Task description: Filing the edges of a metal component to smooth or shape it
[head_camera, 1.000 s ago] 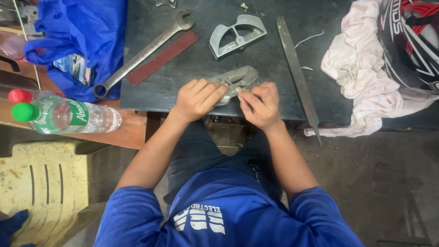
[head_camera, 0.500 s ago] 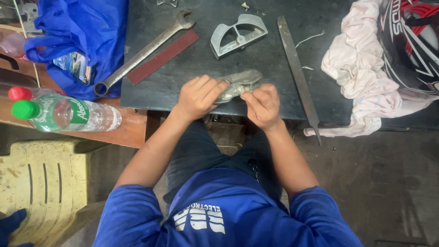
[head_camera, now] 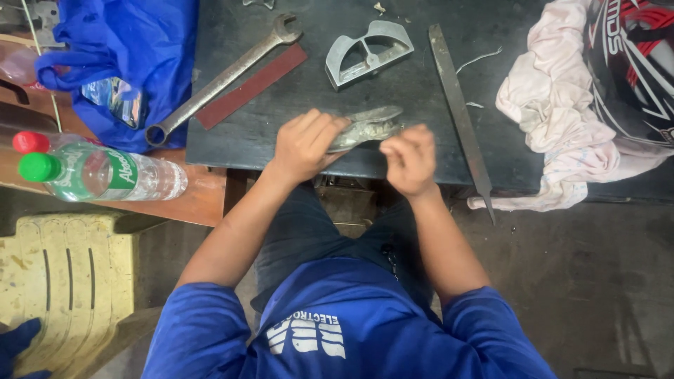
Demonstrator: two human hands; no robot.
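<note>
On the dark worktop lie one long open-ended spanner, one reddish flat strip just beside it, one grey wedge-shaped metal frame toward the far edge, one long flat metal bar that runs from the far side down past the near edge, and one curved grey metal piece at the near edge. One pale crumpled cloth spreads over the right end of the worktop, with one dark helmet with red and white markings resting against it at the far right corner. Off the left edge, a blue bag hangs over a wooden ledge, where two plastic bottles lie, one green-capped and one red-capped behind it. The middle of the worktop, between the spanner and the bar, has open room; the near edge is crowded by both hands. The left hand lies on the left end of the curved grey metal piece, fingers closed over it, pinning it to the worktop. The right hand sits just right of the piece's other end, fingers bunched together; whether they pinch anything cannot be told. The piece thus lies between the two hands, its middle showing.
</note>
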